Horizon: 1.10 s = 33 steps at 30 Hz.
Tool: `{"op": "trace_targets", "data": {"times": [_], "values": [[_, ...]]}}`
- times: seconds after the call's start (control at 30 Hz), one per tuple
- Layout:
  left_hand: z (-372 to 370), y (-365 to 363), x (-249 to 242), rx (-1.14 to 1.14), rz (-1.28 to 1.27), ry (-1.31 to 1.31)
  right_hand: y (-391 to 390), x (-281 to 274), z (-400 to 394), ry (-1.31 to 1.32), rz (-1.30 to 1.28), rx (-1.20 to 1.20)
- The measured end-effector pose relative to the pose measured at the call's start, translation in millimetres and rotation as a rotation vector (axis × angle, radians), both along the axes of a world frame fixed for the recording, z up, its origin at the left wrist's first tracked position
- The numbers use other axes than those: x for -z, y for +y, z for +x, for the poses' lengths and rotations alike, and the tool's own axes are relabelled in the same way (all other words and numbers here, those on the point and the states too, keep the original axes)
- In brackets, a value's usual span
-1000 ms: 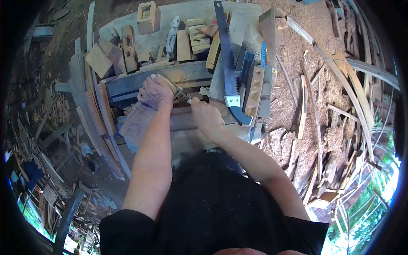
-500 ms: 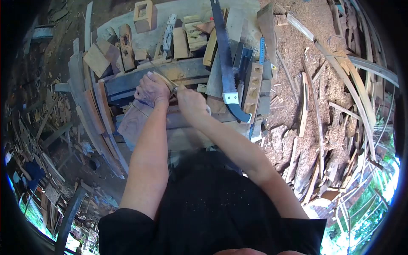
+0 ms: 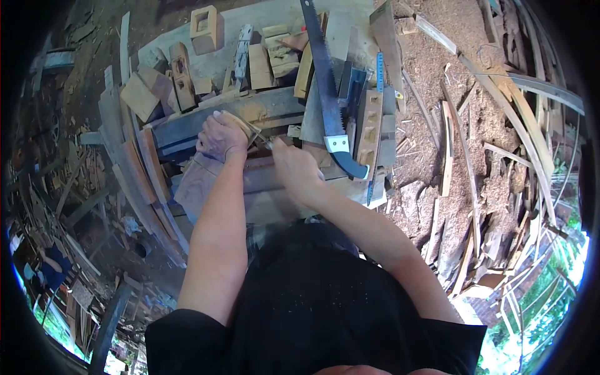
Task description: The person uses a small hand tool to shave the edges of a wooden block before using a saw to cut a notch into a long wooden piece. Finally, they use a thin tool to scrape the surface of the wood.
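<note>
Holding a pale wooden piece point(image 3: 241, 120) under the curled fingers of the left hand point(image 3: 219, 137). Clasping a thin tool point(image 3: 263, 139) in the closed fingers of the right hand point(image 3: 297, 169), near the left fingers, with a handsaw point(image 3: 326, 90) lying further right.

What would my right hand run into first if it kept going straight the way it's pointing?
Most likely the pale-edged wooden piece gripped by your left hand, since your right hand points that way. Depth is hard to judge from this one view.
</note>
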<state>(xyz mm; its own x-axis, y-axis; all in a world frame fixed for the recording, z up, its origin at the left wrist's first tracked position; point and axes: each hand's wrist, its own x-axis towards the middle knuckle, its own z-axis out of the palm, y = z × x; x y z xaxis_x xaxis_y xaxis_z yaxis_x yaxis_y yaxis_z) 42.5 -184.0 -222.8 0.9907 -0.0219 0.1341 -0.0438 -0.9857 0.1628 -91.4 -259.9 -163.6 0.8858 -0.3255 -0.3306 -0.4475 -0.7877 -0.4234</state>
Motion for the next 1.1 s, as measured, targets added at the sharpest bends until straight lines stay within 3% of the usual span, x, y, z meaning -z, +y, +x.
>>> {"op": "trace_targets", "data": {"times": [0.07,0.17,0.33,0.4,0.57,0.67,0.8,0.93,1.03,1.1], "values": [[-1,3,4,-0.002,0.009,-0.032,1,-10,-12,0.207,-0.038,0.005],[2,5,1,-0.023,0.060,0.134,6,13,22,0.022,-0.022,-0.009],[1,2,0,-0.007,0.015,0.054,1,16,4,-0.083,-0.058,0.002],[2,2,2,-0.026,0.022,0.009,2,-5,-15,0.158,-0.084,-0.056],[1,4,6,-0.010,0.027,0.011,20,20,32,0.063,-0.162,0.012],[-2,4,6,-0.020,0.019,-0.048,7,17,6,-0.042,-0.095,0.002],[0,2,5,-0.031,0.029,0.005,7,13,-6,0.145,-0.174,-0.037],[3,4,7,-0.006,0.014,-0.028,21,31,8,-0.007,-0.277,-0.010],[2,0,0,-0.001,0.029,-0.009,2,22,-9,-0.129,-0.112,0.016],[-1,0,-1,-0.026,0.042,0.008,4,15,-27,0.084,-0.176,-0.019]]}}
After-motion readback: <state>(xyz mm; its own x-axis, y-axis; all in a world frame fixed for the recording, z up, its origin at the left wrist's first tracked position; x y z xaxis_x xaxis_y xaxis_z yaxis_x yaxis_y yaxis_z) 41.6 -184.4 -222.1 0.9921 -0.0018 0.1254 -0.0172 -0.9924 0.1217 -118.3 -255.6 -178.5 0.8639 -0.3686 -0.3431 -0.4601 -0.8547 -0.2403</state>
